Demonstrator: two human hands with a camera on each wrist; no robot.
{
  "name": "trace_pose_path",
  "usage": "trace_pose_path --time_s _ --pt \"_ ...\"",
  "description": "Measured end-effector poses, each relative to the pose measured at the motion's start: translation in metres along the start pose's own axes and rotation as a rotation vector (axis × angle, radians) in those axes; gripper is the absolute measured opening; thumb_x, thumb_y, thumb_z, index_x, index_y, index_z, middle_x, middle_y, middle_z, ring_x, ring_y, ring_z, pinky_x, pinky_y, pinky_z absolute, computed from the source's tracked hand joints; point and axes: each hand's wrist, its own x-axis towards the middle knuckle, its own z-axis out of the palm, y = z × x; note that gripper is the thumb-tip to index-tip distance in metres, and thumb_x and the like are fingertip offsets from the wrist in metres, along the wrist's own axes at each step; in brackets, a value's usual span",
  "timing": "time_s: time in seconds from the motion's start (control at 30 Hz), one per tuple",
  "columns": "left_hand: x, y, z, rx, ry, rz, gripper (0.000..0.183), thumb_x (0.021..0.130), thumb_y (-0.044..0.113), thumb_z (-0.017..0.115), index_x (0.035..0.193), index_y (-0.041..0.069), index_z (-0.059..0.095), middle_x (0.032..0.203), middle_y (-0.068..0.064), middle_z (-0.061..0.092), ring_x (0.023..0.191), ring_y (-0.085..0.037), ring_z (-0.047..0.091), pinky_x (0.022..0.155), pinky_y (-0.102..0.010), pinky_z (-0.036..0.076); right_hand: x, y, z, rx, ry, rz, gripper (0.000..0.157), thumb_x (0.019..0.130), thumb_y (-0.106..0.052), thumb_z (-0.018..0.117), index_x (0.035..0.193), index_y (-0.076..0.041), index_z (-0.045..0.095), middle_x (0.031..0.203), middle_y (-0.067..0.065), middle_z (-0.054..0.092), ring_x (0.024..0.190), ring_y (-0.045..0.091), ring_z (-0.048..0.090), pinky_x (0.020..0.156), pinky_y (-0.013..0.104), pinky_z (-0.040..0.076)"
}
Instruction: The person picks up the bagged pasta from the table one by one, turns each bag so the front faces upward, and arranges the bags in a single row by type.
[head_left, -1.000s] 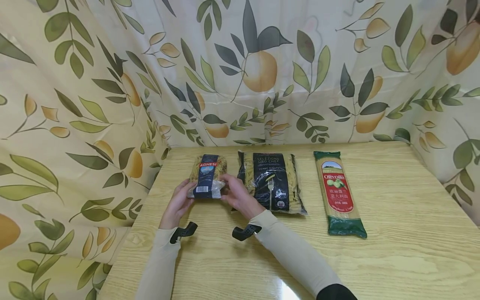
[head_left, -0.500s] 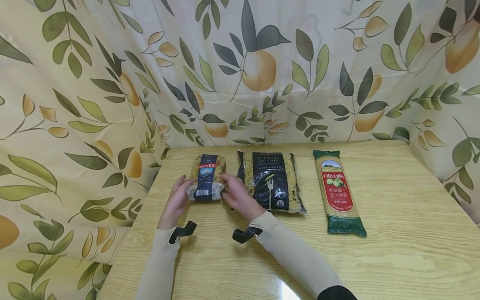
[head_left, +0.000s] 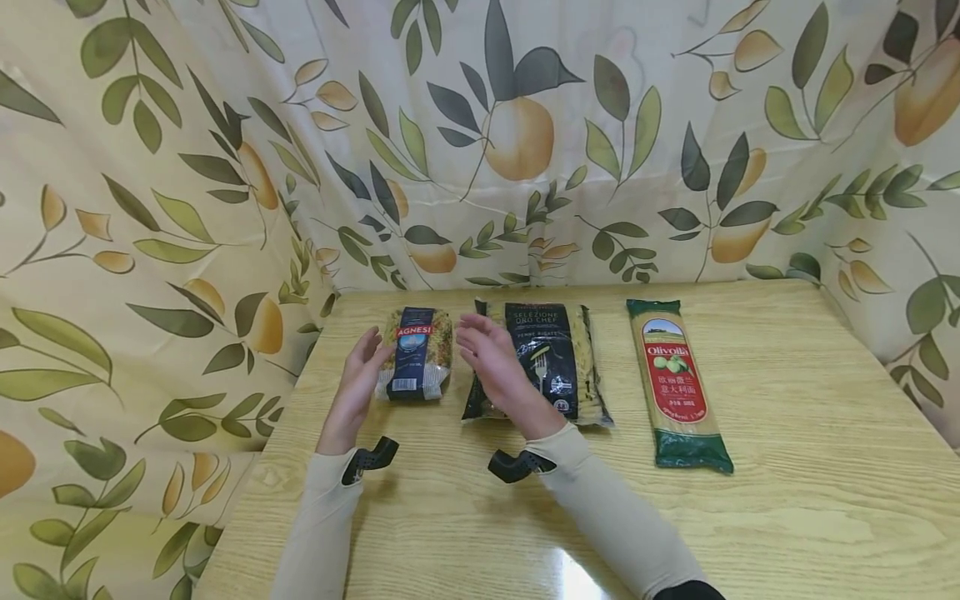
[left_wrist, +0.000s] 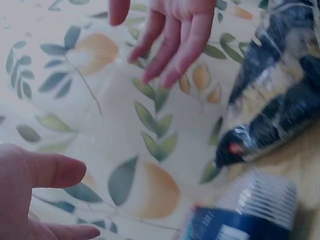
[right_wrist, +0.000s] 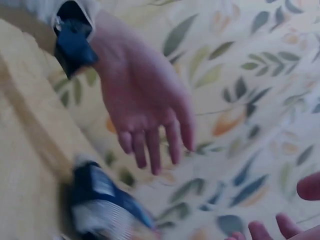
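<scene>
The small AGNESI pasta bag (head_left: pixel 415 358), with its navy label and striped lower end, lies on the wooden table at the left. My left hand (head_left: pixel 356 387) is beside its left edge, fingers extended and thumb apart. To the right of the bag my right hand (head_left: pixel 501 367) is held up with fingers loosely straight, overlapping the large black penne pasta bag (head_left: pixel 551 333) in the head view. Neither palm has anything in it. In the left wrist view the striped end of the AGNESI bag shows at the bottom, below my right hand (left_wrist: pixel 180 35).
A long spaghetti packet (head_left: pixel 678 400) with a red label and green ends lies farther right on the table (head_left: pixel 817 400). A patterned curtain (head_left: pixel 525 208) runs along the table's back and left sides. Each wrist wears a black camera mount (head_left: pixel 371 460).
Both hands have let go of the AGNESI bag, which now rests on the table after shifting slightly toward me. My right hand has lifted away to the right, over the penne bag.
</scene>
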Motion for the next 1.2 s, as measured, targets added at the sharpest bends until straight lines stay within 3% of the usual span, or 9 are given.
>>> trace_pose_path --time_s 0.27,0.57,0.9,1.2 --pt "-0.014 0.036 0.014 0.089 -0.033 0.128 0.068 0.108 0.029 0.055 0.165 0.012 0.023 0.173 -0.011 0.021 0.163 -0.026 0.01 0.132 -0.053 0.018 -0.026 -0.045 -0.027 -0.174 -0.009 -0.224 0.037 0.106 -0.01 0.053 0.141 0.003 0.053 0.146 0.021 0.053 0.141 0.036 0.047 0.123 0.05 0.038" --pt "-0.028 0.064 0.034 0.203 -0.012 0.249 0.069 0.106 0.037 0.058 0.164 0.016 0.027 0.172 -0.006 0.026 0.163 -0.027 0.013 0.132 -0.055 0.013 -0.05 -0.076 -0.058 -0.386 0.112 -0.354 0.036 0.106 -0.013 0.057 0.139 0.0 0.057 0.144 0.015 0.056 0.139 0.027 0.052 0.121 0.045 0.04" --pt "-0.046 0.081 0.049 0.306 0.019 0.379 0.066 0.104 0.041 0.06 0.162 0.024 0.034 0.172 -0.003 0.025 0.161 -0.028 0.017 0.129 -0.06 0.018 -0.078 -0.097 -0.079 -0.659 0.183 -0.511 0.035 0.105 -0.02 0.06 0.136 -0.005 0.061 0.15 0.013 0.05 0.149 0.028 0.04 0.125 0.054 0.033" --pt "-0.052 0.083 0.056 0.373 0.066 0.455 0.066 0.105 0.041 0.058 0.162 0.021 0.033 0.173 -0.004 0.02 0.161 -0.031 0.017 0.128 -0.062 0.021 -0.1 -0.108 -0.102 -0.879 0.283 -0.588 0.039 0.102 -0.022 0.063 0.137 -0.006 0.061 0.157 0.011 0.045 0.152 0.034 0.034 0.122 0.065 0.029"
